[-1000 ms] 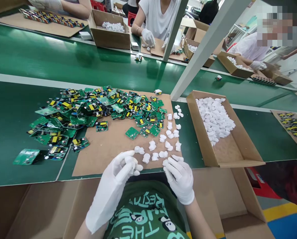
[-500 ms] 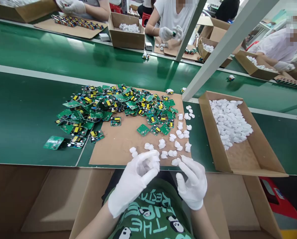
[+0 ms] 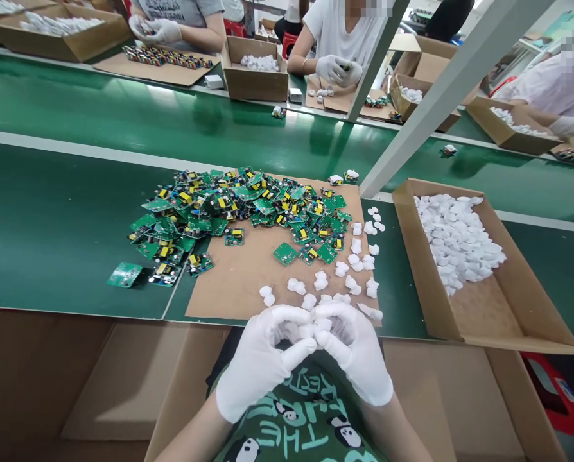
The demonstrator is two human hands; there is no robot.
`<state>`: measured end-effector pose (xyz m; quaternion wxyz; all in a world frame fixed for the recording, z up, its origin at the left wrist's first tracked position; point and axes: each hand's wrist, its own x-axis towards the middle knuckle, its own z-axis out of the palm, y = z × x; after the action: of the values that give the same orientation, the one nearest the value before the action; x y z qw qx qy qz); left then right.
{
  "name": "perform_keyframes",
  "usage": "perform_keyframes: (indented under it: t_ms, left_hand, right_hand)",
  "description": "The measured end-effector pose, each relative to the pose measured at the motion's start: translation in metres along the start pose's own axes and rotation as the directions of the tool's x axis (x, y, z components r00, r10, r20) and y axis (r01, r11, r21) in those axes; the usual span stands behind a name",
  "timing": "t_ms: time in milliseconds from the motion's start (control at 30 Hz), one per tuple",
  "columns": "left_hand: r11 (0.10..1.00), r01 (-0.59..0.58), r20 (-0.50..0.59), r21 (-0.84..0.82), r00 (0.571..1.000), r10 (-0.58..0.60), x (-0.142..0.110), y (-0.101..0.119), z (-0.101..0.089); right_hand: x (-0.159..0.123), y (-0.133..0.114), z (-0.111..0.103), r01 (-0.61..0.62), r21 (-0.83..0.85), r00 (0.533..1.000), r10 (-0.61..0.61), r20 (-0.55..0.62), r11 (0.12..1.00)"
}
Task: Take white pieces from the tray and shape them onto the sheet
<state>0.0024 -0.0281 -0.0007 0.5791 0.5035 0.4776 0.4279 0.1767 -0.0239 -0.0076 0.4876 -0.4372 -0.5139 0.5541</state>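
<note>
My left hand (image 3: pixel 270 359) and my right hand (image 3: pixel 357 350), both in white gloves, meet fingertip to fingertip at the table's front edge. Pinched between them is a small white piece (image 3: pixel 321 325), soft-looking and mostly covered by the fingers. Just beyond the fingertips, similar white pieces (image 3: pixel 296 286) lie scattered over a brown cardboard sheet (image 3: pixel 239 276), some in joined pairs. A heap of green circuit boards (image 3: pixel 248 199) with yellow parts covers the back of that sheet.
To the right stands a cardboard box (image 3: pixel 522 276) holding a pile of white pieces (image 3: pixel 460 237). A slanted grey post (image 3: pixel 441 96) rises behind the sheet. Small assemblies sit on the green conveyor belt (image 3: pixel 181 109). Gloved co-workers (image 3: pixel 339 67) sit across it.
My right hand has moved left from the loose white pieces to meet my left hand, and both now grip at one spot. The view has shifted slightly. Another board assembly shows near the post.
</note>
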Motion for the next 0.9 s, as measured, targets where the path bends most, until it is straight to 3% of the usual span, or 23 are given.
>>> perform_keyframes:
  t_ms: [100, 167, 267, 367, 433, 500, 567, 700, 800, 900]
  left_hand:
    - [0.993, -0.119, -0.007, 0.012, 0.993, 0.119, 0.001, -0.002, 0.003]
    - [0.989, -0.137, -0.003, -0.06, 0.991, 0.137, 0.002, -0.005, 0.006]
    - [0.954, -0.011, 0.045, -0.299, 0.999, 0.026, 0.004, -0.006, 0.011]
    - [0.878, 0.156, 0.119, -0.453, 0.986, -0.114, 0.006, -0.003, 0.013]
    - [0.847, 0.223, 0.16, -0.484, 0.973, -0.165, 0.007, -0.001, 0.011]
    - [0.84, 0.256, 0.192, -0.479, 0.964, -0.184, 0.007, -0.001, 0.009]
    - [0.851, 0.287, 0.21, -0.44, 0.954, -0.213, 0.007, -0.002, 0.007]
    - [0.837, 0.331, 0.212, -0.435, 0.942, -0.262, 0.009, -0.006, 0.011]
    - [0.79, 0.309, 0.218, -0.529, 0.95, -0.225, 0.011, -0.012, 0.02]
    - [0.737, 0.233, 0.15, -0.635, 0.973, -0.178, 0.014, -0.025, 0.024]
  right_hand:
    - [-0.004, 0.0, -0.001, 0.067, -0.12, 0.997, -0.073, -0.04, 0.99]
    - [-0.005, -0.002, -0.002, 0.103, -0.219, 0.992, -0.116, -0.046, 0.97]
    - [-0.005, -0.005, -0.003, 0.263, -0.387, 0.958, -0.288, -0.006, 0.884]
    - [-0.004, -0.007, -0.003, 0.455, -0.541, 0.864, -0.497, 0.078, 0.707]
    - [-0.004, -0.006, -0.003, 0.49, -0.528, 0.844, -0.53, 0.087, 0.694]
    - [-0.004, -0.005, -0.001, 0.448, -0.395, 0.884, -0.465, 0.059, 0.802]
    - [-0.003, -0.005, 0.001, 0.354, -0.22, 0.927, -0.373, -0.051, 0.909]
    - [-0.004, -0.001, 0.0, 0.282, -0.063, 0.902, -0.287, -0.321, 0.957]
    - [-0.009, 0.009, -0.004, 0.249, -0.213, 0.915, -0.302, -0.268, 0.945]
    - [-0.012, 0.026, -0.005, 0.209, -0.529, 0.912, -0.359, -0.199, 0.823]
